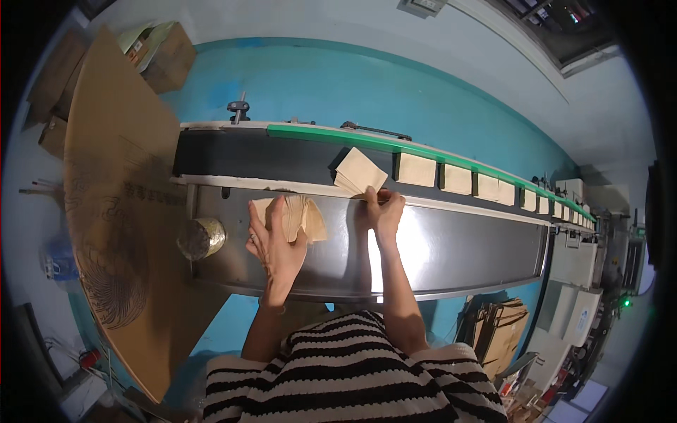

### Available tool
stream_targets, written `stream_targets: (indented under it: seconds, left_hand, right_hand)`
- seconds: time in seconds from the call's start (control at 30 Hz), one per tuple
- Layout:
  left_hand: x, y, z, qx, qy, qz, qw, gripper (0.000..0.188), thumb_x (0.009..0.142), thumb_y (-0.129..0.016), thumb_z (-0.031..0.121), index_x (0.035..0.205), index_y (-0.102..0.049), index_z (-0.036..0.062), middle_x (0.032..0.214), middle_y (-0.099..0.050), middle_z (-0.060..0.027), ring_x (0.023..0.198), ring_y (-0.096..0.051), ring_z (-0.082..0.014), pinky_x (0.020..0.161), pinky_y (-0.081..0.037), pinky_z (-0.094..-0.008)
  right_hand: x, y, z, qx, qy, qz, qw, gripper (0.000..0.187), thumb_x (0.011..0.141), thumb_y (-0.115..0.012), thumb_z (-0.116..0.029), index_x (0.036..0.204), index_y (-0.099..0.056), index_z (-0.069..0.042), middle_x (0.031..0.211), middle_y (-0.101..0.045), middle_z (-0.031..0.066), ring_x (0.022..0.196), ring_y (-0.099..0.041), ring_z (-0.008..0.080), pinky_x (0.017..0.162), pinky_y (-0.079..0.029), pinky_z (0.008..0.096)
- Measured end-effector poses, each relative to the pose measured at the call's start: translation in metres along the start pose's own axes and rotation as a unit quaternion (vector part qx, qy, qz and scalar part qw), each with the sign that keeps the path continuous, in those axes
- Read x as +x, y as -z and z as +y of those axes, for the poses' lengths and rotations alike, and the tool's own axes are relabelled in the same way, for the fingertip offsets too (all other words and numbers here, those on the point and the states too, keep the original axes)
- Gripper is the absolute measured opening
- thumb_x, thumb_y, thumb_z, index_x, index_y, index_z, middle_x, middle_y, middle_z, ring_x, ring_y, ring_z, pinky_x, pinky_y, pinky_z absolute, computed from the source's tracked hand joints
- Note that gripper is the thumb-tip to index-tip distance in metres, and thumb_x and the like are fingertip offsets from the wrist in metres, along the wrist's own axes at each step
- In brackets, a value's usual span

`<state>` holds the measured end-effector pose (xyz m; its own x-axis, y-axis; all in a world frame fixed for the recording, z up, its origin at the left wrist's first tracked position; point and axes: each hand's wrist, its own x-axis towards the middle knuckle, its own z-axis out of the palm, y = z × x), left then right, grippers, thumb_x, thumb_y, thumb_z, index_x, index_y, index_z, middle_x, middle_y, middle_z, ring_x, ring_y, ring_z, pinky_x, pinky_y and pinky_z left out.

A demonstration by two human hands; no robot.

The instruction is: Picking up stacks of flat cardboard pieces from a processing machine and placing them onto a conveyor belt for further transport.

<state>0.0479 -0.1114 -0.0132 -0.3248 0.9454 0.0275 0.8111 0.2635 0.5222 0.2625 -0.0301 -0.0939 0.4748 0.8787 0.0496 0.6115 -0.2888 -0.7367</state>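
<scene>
My left hand (pixel 277 247) is spread over a thick, fanned stack of beige paper squares (pixel 300 217) on the metal tray, gripping it between thumb and fingers. Its leaves splay out toward the right. With my right hand (pixel 386 213) I pinch the near corner of a small bundle of beige paper squares (pixel 361 171). That bundle lies turned cornerwise, slightly fanned, on the black conveyor belt (pixel 233 154) and over its near rim. Farther right, several similar bundles (pixel 417 169) sit in a row on the belt along the green guide rail (pixel 331 136).
The metal tray (pixel 451 247) runs along the belt's near side. A roll of tape (pixel 202 238) stands at its left end, beside a large cardboard sheet (pixel 116 211). Flattened cartons (pixel 501 328) lean below right. Machinery (pixel 575 310) stands at the far right.
</scene>
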Motion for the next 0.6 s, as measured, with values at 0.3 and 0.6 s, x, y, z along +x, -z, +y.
stream_targets:
  seconds: [0.3,0.6]
  left_hand:
    - [-0.002,-0.005,0.026,-0.015,-0.018,-0.001,1.000,0.084,0.073,-0.078,0.017,0.148,-0.042,0.0277,0.157,-0.019,-0.0232,0.135,-0.035,-0.0423,0.101,-0.029,-0.0552]
    - [0.004,-0.012,0.034,-0.013,0.004,-0.004,1.000,0.083,0.073,-0.079,0.017,0.146,-0.043,0.0299,0.157,-0.020,-0.0223,0.135,-0.036,-0.0437,0.100,-0.031,-0.0573]
  right_hand:
    - [0.070,0.026,0.022,0.186,-0.049,-0.018,0.981,0.038,0.082,-0.078,-0.022,0.100,-0.058,0.004,0.084,-0.064,0.0120,0.072,-0.060,0.0206,0.067,-0.050,0.0346]
    - [0.038,0.061,-0.003,-0.083,0.205,-0.003,0.975,0.016,0.087,-0.071,-0.014,0.092,-0.066,0.000,0.092,-0.064,0.0171,0.084,-0.061,0.0369,0.073,-0.050,0.0447]
